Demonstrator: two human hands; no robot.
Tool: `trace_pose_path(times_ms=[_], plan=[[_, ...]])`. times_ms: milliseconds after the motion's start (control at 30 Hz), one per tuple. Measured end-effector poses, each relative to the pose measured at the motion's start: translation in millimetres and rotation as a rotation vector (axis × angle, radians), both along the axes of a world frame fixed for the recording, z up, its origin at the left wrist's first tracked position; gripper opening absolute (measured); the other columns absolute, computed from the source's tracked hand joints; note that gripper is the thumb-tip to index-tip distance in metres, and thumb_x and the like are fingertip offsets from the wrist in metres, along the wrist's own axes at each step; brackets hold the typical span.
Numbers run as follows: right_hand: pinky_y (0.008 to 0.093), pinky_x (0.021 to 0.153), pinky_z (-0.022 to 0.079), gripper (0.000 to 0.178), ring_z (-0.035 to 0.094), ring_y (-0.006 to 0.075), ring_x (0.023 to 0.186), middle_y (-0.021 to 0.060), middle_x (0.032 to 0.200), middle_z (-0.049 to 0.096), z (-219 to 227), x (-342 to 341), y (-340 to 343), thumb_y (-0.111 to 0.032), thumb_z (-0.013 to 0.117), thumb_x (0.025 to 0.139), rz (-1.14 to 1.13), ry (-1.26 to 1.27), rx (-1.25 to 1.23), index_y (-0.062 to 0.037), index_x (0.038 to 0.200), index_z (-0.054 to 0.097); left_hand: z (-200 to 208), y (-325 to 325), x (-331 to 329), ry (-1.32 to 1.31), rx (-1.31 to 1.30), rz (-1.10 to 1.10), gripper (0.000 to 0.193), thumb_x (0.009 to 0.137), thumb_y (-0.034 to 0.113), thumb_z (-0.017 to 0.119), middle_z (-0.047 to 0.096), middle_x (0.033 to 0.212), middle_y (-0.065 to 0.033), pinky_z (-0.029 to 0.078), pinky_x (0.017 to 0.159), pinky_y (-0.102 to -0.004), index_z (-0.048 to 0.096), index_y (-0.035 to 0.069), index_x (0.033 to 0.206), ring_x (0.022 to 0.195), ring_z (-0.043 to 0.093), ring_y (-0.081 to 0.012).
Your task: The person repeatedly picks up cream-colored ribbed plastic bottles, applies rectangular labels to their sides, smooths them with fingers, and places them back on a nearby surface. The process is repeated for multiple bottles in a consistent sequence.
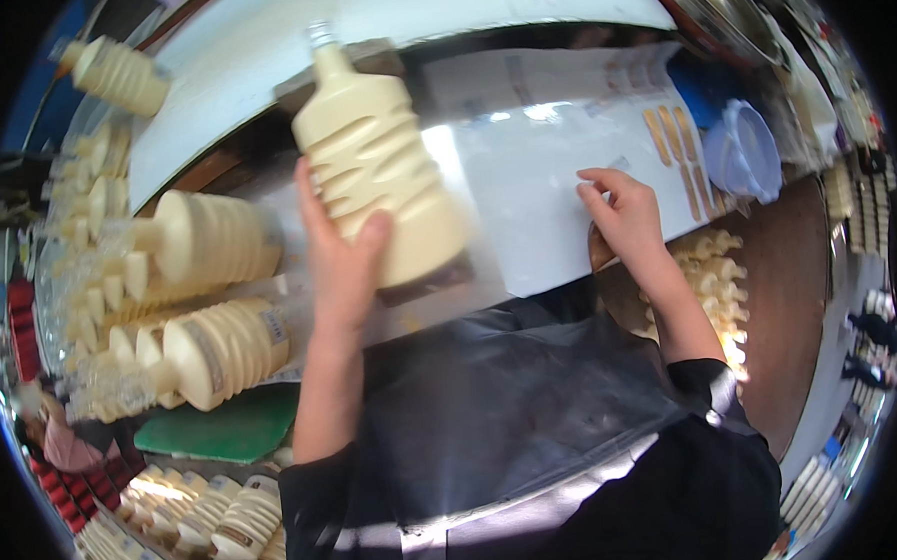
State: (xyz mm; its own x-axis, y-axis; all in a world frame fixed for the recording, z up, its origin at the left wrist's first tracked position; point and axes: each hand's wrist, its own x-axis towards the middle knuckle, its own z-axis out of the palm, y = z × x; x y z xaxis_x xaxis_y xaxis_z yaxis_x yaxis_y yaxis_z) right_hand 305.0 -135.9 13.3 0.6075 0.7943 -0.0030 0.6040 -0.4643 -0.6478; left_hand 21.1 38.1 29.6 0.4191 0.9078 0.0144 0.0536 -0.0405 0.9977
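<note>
Workroom table: a white sheet (526, 227) covers the bare part before the person
Left hand (342, 255): closed round the lower side of a ribbed cream bottle (383, 163), tilted above the table
Right hand (621, 210): loosely curled over the sheet's edge; cannot tell if it pinches anything
Bottles lying at left (216, 238): some bear labels (275, 326); the held one shows none, so seems unfinished; number left unclear

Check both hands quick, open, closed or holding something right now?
Left hand: holding a ribbed cream-coloured bottle.
Right hand: fingers curled above the white sheet; whether it holds anything can't be told.
</note>
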Motion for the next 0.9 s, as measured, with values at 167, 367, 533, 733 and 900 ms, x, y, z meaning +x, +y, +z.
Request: trace_pose_path(times_ms=[167, 367, 533, 733, 900], plan=[[0.0456, 0.076, 0.055, 0.038, 0.068, 0.0353, 0.086, 0.0141, 0.097, 0.065, -15.4, 34.3, -55.7, -0.020, 0.065, 0.093, -0.033, -0.285, -0.149, -0.0099, 0.130, 0.067, -5.3, 2.3, 2.5, -0.018, 0.036, 0.012, 0.095, 0.092, 0.028, 0.072, 0.034, 0.159, -0.0211, 0.029, 0.122, -0.0413, 0.016, 0.000, 0.163, 0.145, 0.038, -0.0303], [0.0477, 0.077, 0.055, 0.039, 0.067, 0.0386, 0.088, 0.0171, 0.100, 0.063, -21.5, 57.9, -46.8, -0.018, 0.059, 0.096, -0.003, -0.342, -0.156, -0.0107, 0.134, 0.064, -7.3, -4.9, 2.3, -0.079, -0.008, 0.032, 0.085, 0.097, 0.024, 0.066, 0.037, 0.157, -0.0198, 0.031, 0.120, -0.0399, 0.018, -0.001, 0.163, 0.142, 0.041, -0.0278], [0.0486, 0.078, 0.055, 0.042, 0.068, 0.0395, 0.087, 0.0185, 0.100, 0.064, -13.1, 56.9, -44.2, -0.012, 0.053, 0.095, 0.057, -0.398, -0.300, -0.0095, 0.136, 0.063, -17.5, -2.2, -0.5, -0.118, -0.031, 0.071, 0.080, 0.098, 0.023, 0.066, 0.041, 0.154, -0.0186, 0.035, 0.117, -0.0392, 0.023, -0.001, 0.161, 0.138, 0.046, -0.0267], [0.0500, 0.077, 0.056, 0.046, 0.069, 0.0402, 0.085, 0.0199, 0.098, 0.067, -17.9, 27.7, -78.6, -0.007, 0.051, 0.092, 0.010, -0.410, -0.343, -0.0040, 0.137, 0.060, -23.4, 1.3, -1.6, -0.141, 0.001, 0.044, 0.072, 0.102, 0.020, 0.061, 0.048, 0.148, -0.0182, 0.045, 0.112, -0.0392, 0.025, 0.001, 0.161, 0.131, 0.054, -0.0263], [0.0504, 0.072, 0.056, 0.047, 0.069, 0.0399, 0.082, 0.0188, 0.094, 0.068, -27.9, 9.6, -91.8, -0.006, 0.053, 0.090, 0.001, -0.505, -0.280, -0.0025, 0.137, 0.058, -12.3, -6.3, 1.0, -0.123, 0.012, 0.044, 0.089, 0.094, 0.032, 0.072, 0.046, 0.150, -0.0214, 0.037, 0.117, -0.0401, 0.024, -0.003, 0.160, 0.136, 0.048, -0.0290]])
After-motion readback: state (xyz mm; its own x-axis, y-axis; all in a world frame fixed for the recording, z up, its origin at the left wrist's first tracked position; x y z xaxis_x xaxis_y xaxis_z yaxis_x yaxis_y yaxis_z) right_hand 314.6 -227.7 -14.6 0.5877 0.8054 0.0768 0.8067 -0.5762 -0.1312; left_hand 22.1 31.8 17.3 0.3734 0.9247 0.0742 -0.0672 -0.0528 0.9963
